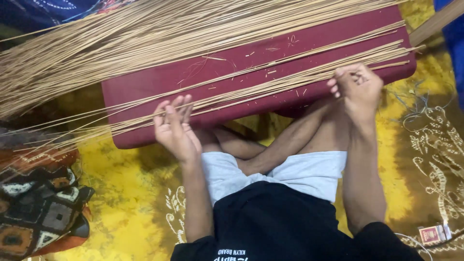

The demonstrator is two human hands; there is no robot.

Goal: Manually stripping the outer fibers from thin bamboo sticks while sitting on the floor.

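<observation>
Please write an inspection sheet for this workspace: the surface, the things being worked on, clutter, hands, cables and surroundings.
Surface: maroon cushion on a yellow patterned cloth.
Job's things: long thin sticks spread across the cushion.
Clutter: small stick fragments on the cushion; small red box on the cloth.
Hands: left hand open on the sticks; right hand gripping stick ends.
Cables: thin white cord beside the box.
Surroundings: patterned pillow at left.
</observation>
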